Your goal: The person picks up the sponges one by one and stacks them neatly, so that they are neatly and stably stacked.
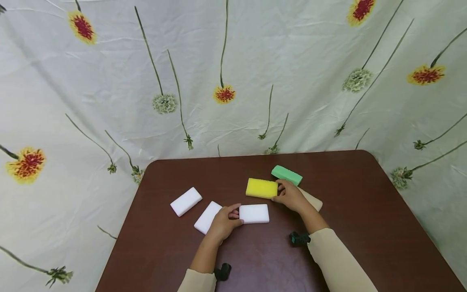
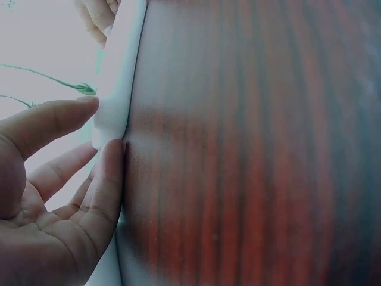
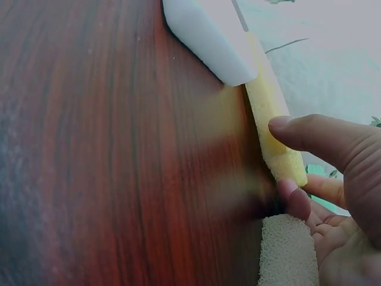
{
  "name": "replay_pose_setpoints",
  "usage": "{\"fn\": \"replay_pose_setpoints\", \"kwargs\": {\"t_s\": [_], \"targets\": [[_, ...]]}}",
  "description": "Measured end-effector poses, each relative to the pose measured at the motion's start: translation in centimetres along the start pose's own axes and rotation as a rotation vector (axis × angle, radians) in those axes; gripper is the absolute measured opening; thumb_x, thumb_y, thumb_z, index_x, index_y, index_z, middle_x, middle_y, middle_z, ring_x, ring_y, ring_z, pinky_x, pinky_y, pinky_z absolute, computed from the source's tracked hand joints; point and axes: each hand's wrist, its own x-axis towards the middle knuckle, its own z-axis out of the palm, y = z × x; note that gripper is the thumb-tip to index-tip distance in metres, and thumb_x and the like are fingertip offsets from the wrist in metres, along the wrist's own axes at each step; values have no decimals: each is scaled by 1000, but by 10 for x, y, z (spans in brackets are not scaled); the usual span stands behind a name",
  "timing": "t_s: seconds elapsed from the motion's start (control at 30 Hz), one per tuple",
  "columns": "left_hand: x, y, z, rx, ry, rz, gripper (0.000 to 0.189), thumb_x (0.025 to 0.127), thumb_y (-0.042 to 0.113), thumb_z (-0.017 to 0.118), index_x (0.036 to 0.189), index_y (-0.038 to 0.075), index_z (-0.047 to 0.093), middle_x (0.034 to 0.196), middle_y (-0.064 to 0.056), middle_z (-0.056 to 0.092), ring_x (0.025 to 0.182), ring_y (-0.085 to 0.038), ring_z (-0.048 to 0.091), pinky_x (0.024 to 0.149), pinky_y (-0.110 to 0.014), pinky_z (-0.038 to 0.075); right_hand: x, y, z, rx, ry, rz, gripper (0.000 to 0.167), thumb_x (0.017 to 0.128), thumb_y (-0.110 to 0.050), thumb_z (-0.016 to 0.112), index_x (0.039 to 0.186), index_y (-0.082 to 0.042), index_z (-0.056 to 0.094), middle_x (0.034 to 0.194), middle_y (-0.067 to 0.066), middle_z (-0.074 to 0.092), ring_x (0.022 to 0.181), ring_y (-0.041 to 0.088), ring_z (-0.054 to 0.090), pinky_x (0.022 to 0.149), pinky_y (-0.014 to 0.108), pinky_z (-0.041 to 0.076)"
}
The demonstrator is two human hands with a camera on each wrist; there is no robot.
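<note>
A white rectangular sponge (image 1: 254, 213) lies near the middle of the table, and my left hand (image 1: 223, 221) pinches its left end between thumb and fingers. Just beyond it is a yellow sponge (image 1: 261, 188). My right hand (image 1: 290, 196) holds the yellow one by its right end; in the right wrist view the thumb (image 3: 309, 136) lies against its face and fingertips are at its lower edge. A second white sponge (image 1: 208, 217) is partly covered by my left hand. Beneath my right hand and wrist, a beige sponge (image 1: 311, 198) is partly hidden.
Another white sponge (image 1: 186, 201) lies at the left. Behind my right hand is a green sponge (image 1: 286, 174). The dark reddish-brown table (image 1: 365, 227) has rounded far corners, and a pale flowered cloth (image 1: 204, 44) hangs behind it.
</note>
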Motion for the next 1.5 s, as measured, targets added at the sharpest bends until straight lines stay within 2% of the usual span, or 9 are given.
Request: {"fn": "replay_pose_setpoints", "kwargs": {"t_s": [0.33,0.63,0.8,1.03,1.3,1.5], "targets": [[0,0,0,-29,-22,-11,63,81,3,81,141,7,60,112,-13,59,103,-21,62,79,-25,50,-3,0,-1,21,25,-26,71,87,-19,80,147,-3,45,125,17,56,96,22,59,75,30,51],[2,-2,-2,-2,-26,-9,64,81,3,81,141,9,59,113,-12,60,103,-20,62,81,-28,50,-6,-3,-2,65,42,-61,69,88,-15,79,146,-2,45,125,18,56,96,23,59,77,31,51],[2,-2,-2,-8,-24,-11,64,81,4,81,141,8,60,113,-12,60,103,-20,62,79,-25,50,-8,-5,-4,96,32,-73,70,88,-15,78,147,-3,44,126,18,56,101,26,59,81,33,53],[0,0,-3,-24,-30,-9,66,80,3,81,142,7,58,114,-14,59,104,-23,62,81,-28,51,-12,-7,-8,140,26,-79,70,89,-16,78,148,-4,43,126,16,55,105,25,58,88,35,53],[0,-1,-3,-34,-33,-8,65,80,2,81,141,6,59,114,-14,60,105,-23,63,81,-29,51,-19,-10,-9,116,52,-124,70,87,-15,80,146,-4,45,123,17,57,96,23,57,82,32,52],[0,-2,-2,-49,-33,-6,65,80,2,81,141,6,59,115,-14,60,106,-23,63,81,-28,51,-28,-14,-8,107,57,-149,69,86,-14,80,146,-5,46,125,16,58,95,22,57,81,30,51]]}}
